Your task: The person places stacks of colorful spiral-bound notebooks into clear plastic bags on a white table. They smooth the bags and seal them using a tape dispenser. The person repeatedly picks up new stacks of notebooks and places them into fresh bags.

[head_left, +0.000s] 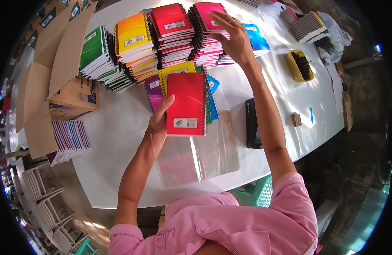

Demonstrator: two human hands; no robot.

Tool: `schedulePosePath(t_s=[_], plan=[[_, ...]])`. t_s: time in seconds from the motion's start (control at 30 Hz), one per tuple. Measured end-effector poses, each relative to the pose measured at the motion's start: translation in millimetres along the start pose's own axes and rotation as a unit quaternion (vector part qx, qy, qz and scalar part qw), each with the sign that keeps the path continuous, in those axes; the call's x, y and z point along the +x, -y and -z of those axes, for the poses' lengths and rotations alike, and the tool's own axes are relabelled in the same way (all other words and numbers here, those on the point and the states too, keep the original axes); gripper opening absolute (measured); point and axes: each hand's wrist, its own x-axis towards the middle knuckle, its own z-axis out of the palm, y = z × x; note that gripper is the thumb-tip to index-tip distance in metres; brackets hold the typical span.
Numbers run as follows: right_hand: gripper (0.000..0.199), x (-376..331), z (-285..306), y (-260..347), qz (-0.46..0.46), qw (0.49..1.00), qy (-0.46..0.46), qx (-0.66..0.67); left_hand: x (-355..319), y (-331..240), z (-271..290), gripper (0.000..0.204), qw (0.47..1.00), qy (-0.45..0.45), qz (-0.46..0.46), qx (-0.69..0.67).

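Note:
My left hand (161,117) is closed on the left edge of a red spiral notebook (185,100), its thumb lying on the cover. Purple (153,91), yellow (175,70) and blue (213,83) notebooks, with a green one, fan out behind it. Whether my hand also holds some of these I cannot tell. At the far side of the table, my right hand (234,36) reaches over a tall stack of pink notebooks (206,21), fingers apart at the top one's right edge. Clear plastic sleeves (196,159) lie flat below the red notebook.
Stacks of green (92,46), yellow-orange (132,36), red (170,21) and blue notebooks (256,38) line the far side. An opened carton (73,95) stands left, beside wrapped notebooks (70,136). To the right are a black box (252,123) and a yellow container (293,68).

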Motion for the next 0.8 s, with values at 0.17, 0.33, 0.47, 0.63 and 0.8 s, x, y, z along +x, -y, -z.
schedulePosePath(t_s=[0.17,0.33,0.47,0.63,0.8], plan=[[0.021,-14,-6,-32,0.073,0.993,-0.02,-0.095,24,-6,-9,0.052,0.999,-0.048,-0.001,-0.013],[0.017,-8,44,31,0.009,0.952,0.038,0.303,25,0,11,0.077,0.998,0.012,0.004,-0.064],[0.024,-16,25,52,0.077,0.849,0.295,0.431,20,17,17,0.087,0.982,0.058,0.0,-0.182],[0.038,-52,-23,58,0.016,0.877,0.265,0.401,-18,19,45,0.08,0.998,-0.018,-0.042,0.048],[0.027,-109,-55,25,-0.251,0.944,0.213,0.02,-62,13,71,0.067,0.987,-0.135,-0.063,-0.056]])
